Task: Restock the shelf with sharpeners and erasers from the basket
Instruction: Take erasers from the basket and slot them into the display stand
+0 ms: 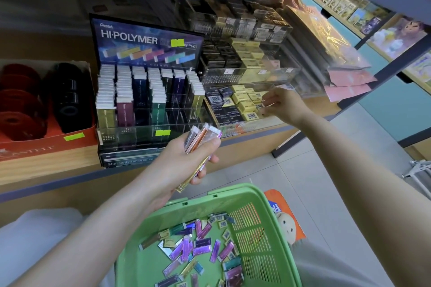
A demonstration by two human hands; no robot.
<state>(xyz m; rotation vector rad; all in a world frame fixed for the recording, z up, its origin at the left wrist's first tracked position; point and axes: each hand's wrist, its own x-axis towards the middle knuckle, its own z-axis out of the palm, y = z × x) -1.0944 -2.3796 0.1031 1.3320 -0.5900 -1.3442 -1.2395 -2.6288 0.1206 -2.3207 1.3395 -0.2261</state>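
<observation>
On the shelf [58, 165] the display stand [149, 91] stood in the middle, with an open box [46, 140] just to its left and a stepped case [245, 70] of block erasers just beside it on the right. The basket [233, 190] sat below and in front of the shelf, with loose erasers [200, 244] lying in it. The left hand [184, 161] held slim erasers [200, 140] before the stand. The right hand [284, 105] hung over the case's lowest tray.

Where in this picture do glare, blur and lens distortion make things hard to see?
Head view: glare streaks the cellophane-wrapped packs at upper right; the right hand is smeared by motion, so whether its fingers hold anything is unclear; the wide lens bows the shelf edge; the left hand and its slim erasers are fairly sharp.
</observation>
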